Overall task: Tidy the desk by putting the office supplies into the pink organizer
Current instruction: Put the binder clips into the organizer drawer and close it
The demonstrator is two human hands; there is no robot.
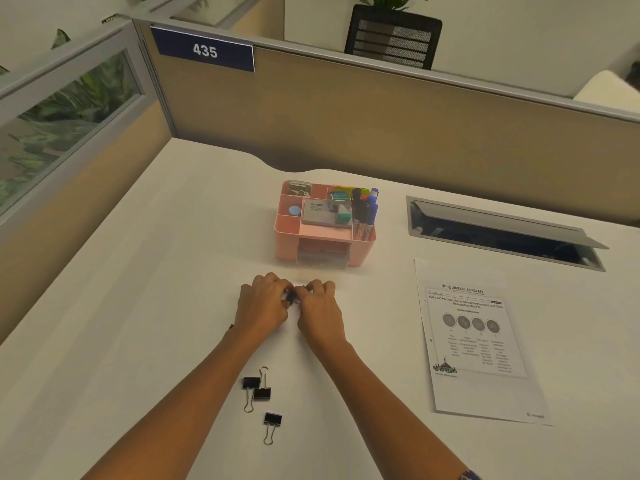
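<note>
Matt white desk point(145, 306), smooth; pink organizer point(287, 244) looks like satin plastic; binder clips point(257, 388) show black painted metal with shiny wire handles; paper sheet point(478, 393).

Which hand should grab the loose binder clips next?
Probably left. The clips lie on the desk nearer the left forearm, closer to the left hand than the right hand. Both hands now pinch a small black clip.

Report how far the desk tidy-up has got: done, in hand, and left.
Done: the pink organizer already holds markers, a small box and other supplies. In hand: the left hand and right hand together pinch a small black binder clip in front of it. Left: three binder clips on the desk near the person, and a printed sheet to the right.
</note>
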